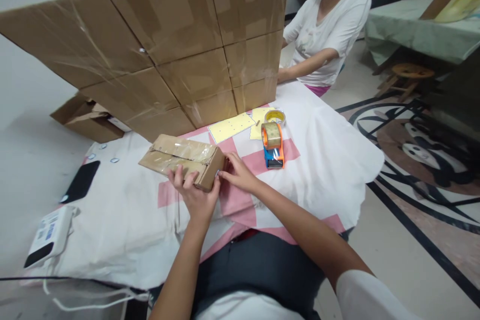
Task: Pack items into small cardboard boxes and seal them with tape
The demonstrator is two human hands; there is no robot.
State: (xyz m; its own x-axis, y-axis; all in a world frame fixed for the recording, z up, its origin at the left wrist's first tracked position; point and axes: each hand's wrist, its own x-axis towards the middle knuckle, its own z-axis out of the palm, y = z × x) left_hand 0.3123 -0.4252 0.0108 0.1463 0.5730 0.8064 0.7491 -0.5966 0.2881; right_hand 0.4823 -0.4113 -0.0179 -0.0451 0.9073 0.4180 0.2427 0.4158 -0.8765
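Observation:
A small brown cardboard box (183, 155), with clear tape across its top, lies tilted on the white and pink tablecloth (311, 160). My left hand (197, 195) grips its near side, fingers over the top and thumb at the right corner. At the box's right end is my right hand (240, 175), its thumb and forefinger on the end face near a small pale spot. An orange and blue tape dispenser (273, 145) stands to the right of the box, and behind it is a loose tape roll (275, 117).
A tall wall of taped cartons (180, 40) rises behind the box. Yellow sheets (231, 127) lie before it. An open carton (90, 120), a black phone (80, 181) and a white power strip (50, 235) are at left. Across the table sits a person (322, 35).

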